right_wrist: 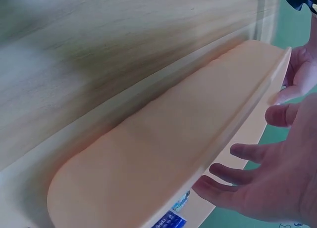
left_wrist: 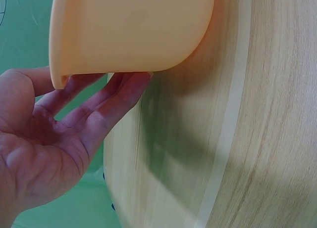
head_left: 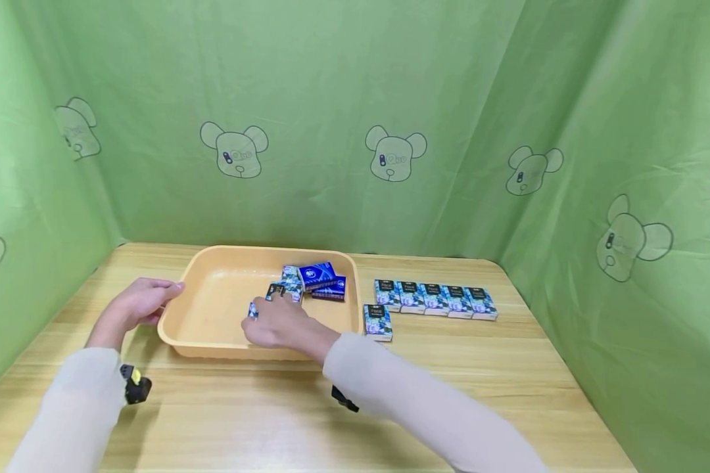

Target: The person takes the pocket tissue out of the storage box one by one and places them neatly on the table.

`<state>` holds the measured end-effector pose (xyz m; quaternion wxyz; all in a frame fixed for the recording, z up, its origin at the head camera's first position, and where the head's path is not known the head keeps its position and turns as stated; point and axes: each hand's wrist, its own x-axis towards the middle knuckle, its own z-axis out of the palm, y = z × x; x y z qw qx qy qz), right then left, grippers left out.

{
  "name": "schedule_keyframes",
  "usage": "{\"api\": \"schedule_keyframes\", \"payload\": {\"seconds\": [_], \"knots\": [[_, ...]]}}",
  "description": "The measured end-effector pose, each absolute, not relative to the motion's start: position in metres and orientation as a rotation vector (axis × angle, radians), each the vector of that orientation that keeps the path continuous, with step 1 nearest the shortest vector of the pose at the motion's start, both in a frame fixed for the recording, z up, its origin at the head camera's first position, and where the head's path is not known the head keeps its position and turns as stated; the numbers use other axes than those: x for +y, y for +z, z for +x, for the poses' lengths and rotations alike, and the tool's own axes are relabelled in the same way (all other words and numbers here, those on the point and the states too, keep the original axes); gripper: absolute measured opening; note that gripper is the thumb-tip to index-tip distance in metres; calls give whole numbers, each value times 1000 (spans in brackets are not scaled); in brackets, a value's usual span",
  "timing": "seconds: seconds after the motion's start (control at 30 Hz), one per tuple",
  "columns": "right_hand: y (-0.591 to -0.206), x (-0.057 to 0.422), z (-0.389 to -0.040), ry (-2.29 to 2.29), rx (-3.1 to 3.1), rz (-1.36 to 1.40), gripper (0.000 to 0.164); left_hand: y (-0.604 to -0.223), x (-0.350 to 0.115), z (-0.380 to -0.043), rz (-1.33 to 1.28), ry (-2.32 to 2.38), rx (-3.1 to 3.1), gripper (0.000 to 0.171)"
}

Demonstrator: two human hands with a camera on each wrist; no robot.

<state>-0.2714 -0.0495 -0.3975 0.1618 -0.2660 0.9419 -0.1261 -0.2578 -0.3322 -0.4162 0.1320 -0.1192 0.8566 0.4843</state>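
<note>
Pale long sleeves and black wrist gear make up your outfit.
Your left sleeve [head_left: 73, 407] and right sleeve [head_left: 420, 407] are plain off-white, loosely cut and softly creased, ending in simple cuffs above a bare left grip [head_left: 144, 299] and right grip [head_left: 281, 322]. Your left wrist unit [head_left: 137, 389] is small, black and angular with a yellow patch; your right wrist unit [head_left: 344, 399], also black, is partly hidden by fabric.

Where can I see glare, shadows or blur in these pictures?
Head view: whitish glare on the light-brown wood-grain table in front of the peach rectangular plastic tray; left wrist view: a soft-edged shadow on the table beside the bare left hand; right wrist view: the table looks blurred toward the upper left, with a hazy pale patch.
</note>
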Motion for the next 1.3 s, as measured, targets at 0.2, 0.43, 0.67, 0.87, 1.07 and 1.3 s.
{"api": "schedule_keyframes", "payload": {"seconds": [0.2,0.43,0.67,0.87,1.07,1.3], "knots": [[-400,-49,-270,-283,2652,-771,61,-417,-332,-258,-348,1398,2489,69],[-399,-45,-271,-215,2630,-806,60,-417,-332,-258,-342,1392,2493,69],[-397,-41,-271,-184,2620,-802,59,-416,-332,-257,-343,1379,2496,70],[-395,-30,-272,-215,2618,-779,55,-416,-332,-257,-341,1383,2496,69],[-394,-17,-277,-244,2624,-821,51,-416,-332,-258,-332,1375,2501,70],[-395,-3,-282,-270,2631,-830,52,-415,-332,-257,-334,1382,2496,69]]}}
